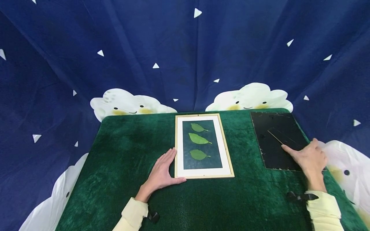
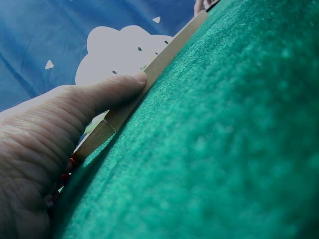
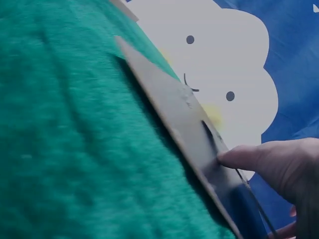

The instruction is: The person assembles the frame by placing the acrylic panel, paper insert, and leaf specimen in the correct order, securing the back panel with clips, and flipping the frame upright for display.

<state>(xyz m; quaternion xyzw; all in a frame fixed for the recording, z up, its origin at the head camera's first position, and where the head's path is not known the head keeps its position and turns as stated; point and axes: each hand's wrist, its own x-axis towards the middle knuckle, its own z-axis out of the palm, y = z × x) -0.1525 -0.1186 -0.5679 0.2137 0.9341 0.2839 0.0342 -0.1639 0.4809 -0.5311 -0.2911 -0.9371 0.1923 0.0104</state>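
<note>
A picture frame (image 1: 228, 150) with a light wood border, a white mat and several green leaves inside lies on the green cloth. My left hand (image 1: 162, 170) rests against its lower left corner. The fingers run straight along the left side, and the thumb touches the bottom edge, also seen on the frame's wood side (image 2: 164, 55) in the left wrist view. At the right, my right hand (image 1: 312, 158) holds a black backing board (image 1: 260, 141) by its right edge, thumb on top, fingers partly hidden. A thin tan strip (image 1: 275, 137) crosses the board near the thumb tip.
The green plush cloth (image 1: 130, 144) covers the table. Blue curtain (image 1: 173, 41) with white triangles and smiling clouds surrounds it at the back and sides. The board lies near the table's right edge, with a gap of cloth between it and the frame.
</note>
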